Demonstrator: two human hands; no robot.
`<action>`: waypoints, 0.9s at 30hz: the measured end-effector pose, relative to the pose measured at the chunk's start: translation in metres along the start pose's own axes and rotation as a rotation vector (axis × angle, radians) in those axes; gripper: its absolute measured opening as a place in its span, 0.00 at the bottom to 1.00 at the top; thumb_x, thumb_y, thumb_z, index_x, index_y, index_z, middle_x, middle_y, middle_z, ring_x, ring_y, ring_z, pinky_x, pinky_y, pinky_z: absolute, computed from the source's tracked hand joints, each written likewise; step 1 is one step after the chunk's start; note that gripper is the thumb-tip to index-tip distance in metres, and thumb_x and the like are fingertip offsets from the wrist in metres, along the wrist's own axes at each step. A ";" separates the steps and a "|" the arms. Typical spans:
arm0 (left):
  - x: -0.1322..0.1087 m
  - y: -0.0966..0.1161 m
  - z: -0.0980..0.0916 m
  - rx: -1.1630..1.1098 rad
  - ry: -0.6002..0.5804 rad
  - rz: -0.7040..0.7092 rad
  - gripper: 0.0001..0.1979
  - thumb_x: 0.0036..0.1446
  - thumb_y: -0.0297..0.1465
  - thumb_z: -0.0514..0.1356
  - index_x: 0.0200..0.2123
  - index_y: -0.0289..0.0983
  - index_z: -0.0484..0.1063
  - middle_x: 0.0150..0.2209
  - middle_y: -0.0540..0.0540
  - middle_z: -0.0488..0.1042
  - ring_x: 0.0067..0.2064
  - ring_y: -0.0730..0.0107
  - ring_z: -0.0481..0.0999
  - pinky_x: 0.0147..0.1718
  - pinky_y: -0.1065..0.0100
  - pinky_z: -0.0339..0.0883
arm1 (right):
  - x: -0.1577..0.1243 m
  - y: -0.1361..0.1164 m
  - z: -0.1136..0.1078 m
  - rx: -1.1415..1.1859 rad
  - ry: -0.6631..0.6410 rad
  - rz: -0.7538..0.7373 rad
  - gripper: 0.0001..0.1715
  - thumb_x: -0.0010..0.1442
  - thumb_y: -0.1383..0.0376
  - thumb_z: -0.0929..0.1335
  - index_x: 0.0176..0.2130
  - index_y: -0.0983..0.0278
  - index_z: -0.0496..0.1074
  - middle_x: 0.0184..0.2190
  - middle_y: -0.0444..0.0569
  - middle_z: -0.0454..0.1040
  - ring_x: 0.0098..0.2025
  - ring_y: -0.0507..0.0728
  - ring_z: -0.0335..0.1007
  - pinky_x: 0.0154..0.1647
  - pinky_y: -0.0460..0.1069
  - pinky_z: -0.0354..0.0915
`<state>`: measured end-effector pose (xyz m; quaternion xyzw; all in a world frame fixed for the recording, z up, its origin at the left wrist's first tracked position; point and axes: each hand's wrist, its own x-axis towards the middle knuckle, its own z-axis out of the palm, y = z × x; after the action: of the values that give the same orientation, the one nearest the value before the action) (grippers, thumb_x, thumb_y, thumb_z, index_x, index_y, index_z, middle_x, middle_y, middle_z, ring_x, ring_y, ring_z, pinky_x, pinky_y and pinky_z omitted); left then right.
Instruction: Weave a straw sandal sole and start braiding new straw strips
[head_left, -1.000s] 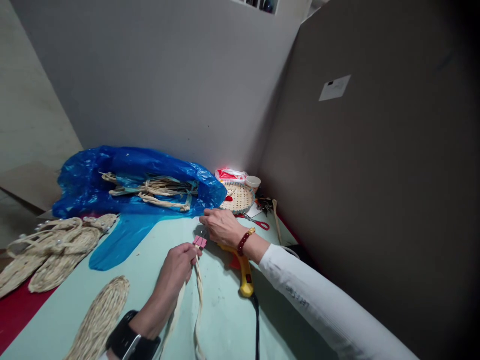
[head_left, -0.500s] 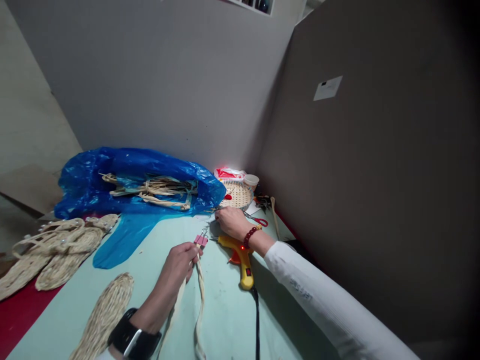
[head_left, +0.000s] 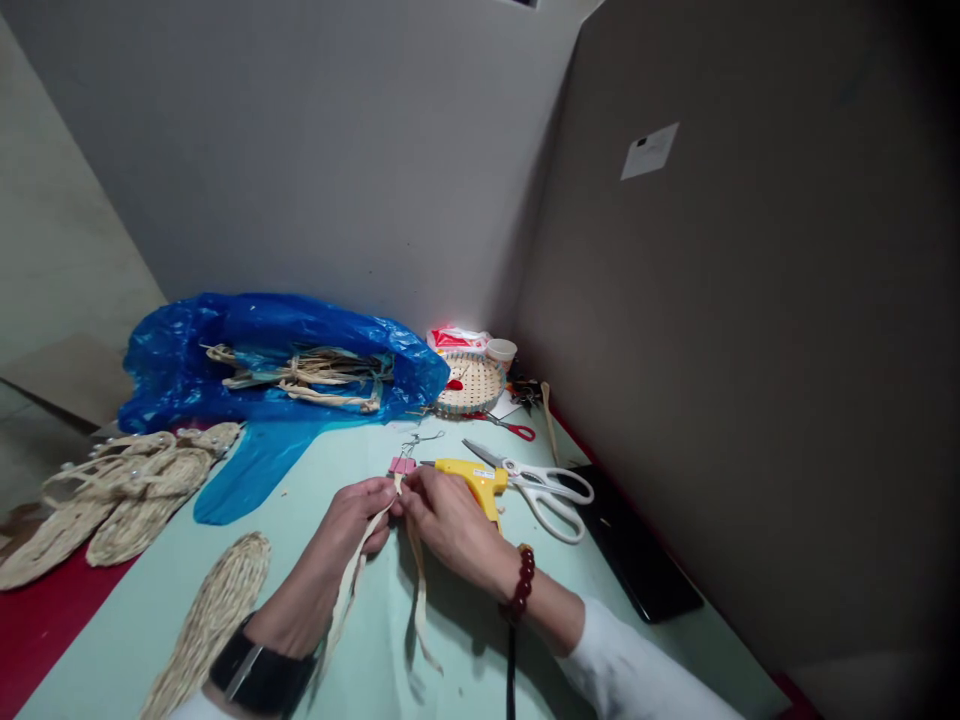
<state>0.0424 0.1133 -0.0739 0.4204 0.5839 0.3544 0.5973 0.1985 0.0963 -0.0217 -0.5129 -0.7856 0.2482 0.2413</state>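
Note:
My left hand (head_left: 358, 518) is closed on pale straw strands (head_left: 346, 590), pinching them just below a pink binder clip (head_left: 403, 466). Close against it, my right hand (head_left: 454, 522) has its fingertips closed on the same strands under the clip. One strand end (head_left: 421, 610) dangles below my right hand. The clip grips the top of the strands, and thin metal wire (head_left: 421, 438) shows above it. A yellow glue gun (head_left: 471, 474) lies just beyond my right hand, which hides part of its handle.
White-handled scissors (head_left: 551, 492) and a black flat device (head_left: 637, 560) lie to the right. Red-handled scissors (head_left: 517, 431) and a woven basket (head_left: 472, 385) are farther back. A blue plastic bag (head_left: 172, 370) holds straw bundles. Woven sandals (head_left: 142, 490) and a woven sole (head_left: 214, 615) are leftward.
My right hand has come back from near the basket to the strands beside my left hand. The white-handled scissors and black device, formerly behind my right arm, now show.

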 end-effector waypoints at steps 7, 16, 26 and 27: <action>-0.009 0.006 0.006 0.175 -0.007 0.051 0.15 0.62 0.37 0.59 0.48 0.36 0.71 0.44 0.44 0.76 0.37 0.66 0.77 0.34 0.60 0.74 | 0.001 0.005 0.018 0.175 0.064 0.107 0.11 0.65 0.72 0.59 0.38 0.67 0.70 0.33 0.51 0.77 0.37 0.55 0.73 0.35 0.45 0.61; -0.027 0.017 0.011 0.540 0.157 0.254 0.11 0.63 0.38 0.58 0.38 0.35 0.72 0.32 0.50 0.75 0.30 0.71 0.75 0.31 0.64 0.72 | -0.002 0.010 0.022 0.127 0.117 0.101 0.11 0.65 0.68 0.61 0.35 0.67 0.70 0.29 0.52 0.76 0.32 0.56 0.70 0.31 0.48 0.54; -0.033 0.022 0.015 0.791 0.279 0.426 0.07 0.62 0.31 0.58 0.31 0.36 0.72 0.30 0.51 0.75 0.34 0.68 0.75 0.39 0.59 0.69 | 0.002 0.009 0.023 0.105 0.142 0.095 0.15 0.65 0.67 0.63 0.30 0.64 0.76 0.26 0.47 0.78 0.28 0.53 0.69 0.28 0.46 0.53; -0.032 0.021 0.014 0.791 0.284 0.437 0.07 0.62 0.31 0.59 0.31 0.36 0.73 0.32 0.50 0.75 0.36 0.67 0.75 0.40 0.58 0.69 | 0.003 0.009 0.024 0.094 0.147 0.104 0.15 0.65 0.67 0.64 0.30 0.64 0.77 0.26 0.47 0.78 0.28 0.53 0.69 0.28 0.46 0.53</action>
<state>0.0554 0.0907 -0.0423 0.6758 0.6480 0.2762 0.2170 0.1886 0.0987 -0.0449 -0.5579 -0.7255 0.2588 0.3090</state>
